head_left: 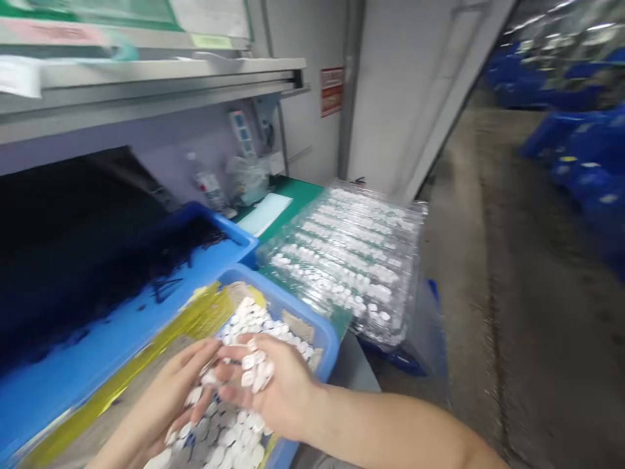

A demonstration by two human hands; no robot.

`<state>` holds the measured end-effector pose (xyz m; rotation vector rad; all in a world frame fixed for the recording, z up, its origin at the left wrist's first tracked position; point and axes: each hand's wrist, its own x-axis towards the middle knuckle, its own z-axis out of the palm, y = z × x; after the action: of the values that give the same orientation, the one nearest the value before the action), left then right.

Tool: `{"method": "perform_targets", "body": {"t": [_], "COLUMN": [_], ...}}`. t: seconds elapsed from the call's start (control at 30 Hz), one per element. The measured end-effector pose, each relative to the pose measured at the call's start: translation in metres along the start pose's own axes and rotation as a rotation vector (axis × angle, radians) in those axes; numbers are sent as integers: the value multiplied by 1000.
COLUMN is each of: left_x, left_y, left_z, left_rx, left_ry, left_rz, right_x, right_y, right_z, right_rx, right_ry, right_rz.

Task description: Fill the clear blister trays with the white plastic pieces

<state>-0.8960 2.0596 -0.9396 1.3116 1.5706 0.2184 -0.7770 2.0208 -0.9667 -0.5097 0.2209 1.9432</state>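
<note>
Right hand [286, 384], seen through my head camera: palm turned up, fingers curled into a loose cup around a small heap of white pieces [258, 371], forearm reaching in from the lower right. Left hand [183, 381] comes up from the lower left, thumb uppermost and fingers bent, its tips meeting those of the right; white pieces lie against its fingers, but I cannot tell how firmly any are gripped. Both hands are just above a light blue tub [293, 296], where many more white pieces lie loose.

Yellow tape [212, 312] runs along the tub's left side, and beyond it I see a larger blue tray [234, 234] with dark, tangled material inside. Ahead and to the right, clear plastic trays [336, 260] carry white pieces in slanting rows, partly over a green tabletop [305, 192]. Farther back on this surface I make out a pale sheet [266, 213], a bottle [211, 187] and a clear bag [250, 181], below a shelf [195, 85]. A red sign [332, 91] is on the grey wall [390, 78]; to the right, a bare floor [463, 293] leads to blue bins [586, 163], blurred in my view.
</note>
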Motion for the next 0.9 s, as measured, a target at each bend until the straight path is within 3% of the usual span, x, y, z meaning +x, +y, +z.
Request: {"method": "perform_targets", "body": {"t": [0.13, 0.37, 0.77, 0.9], "left_x": [-1, 1, -1, -4], "left_y": [6, 1, -5, -3], "left_z": [-10, -24, -33, -36], "left_rx": [-245, -360, -472, -618], "left_ry": [-127, -179, -299, -392], "left_rz": [123, 257, 243, 208], "right_x": [-5, -7, -9, -8], "right_y": [-2, -4, -1, -1], "right_z": [5, 8, 5, 7], "right_rx": [-6, -91, -242, -232], "right_ry": [4, 58, 6, 128], "right_rz": [-9, 27, 14, 42]}}
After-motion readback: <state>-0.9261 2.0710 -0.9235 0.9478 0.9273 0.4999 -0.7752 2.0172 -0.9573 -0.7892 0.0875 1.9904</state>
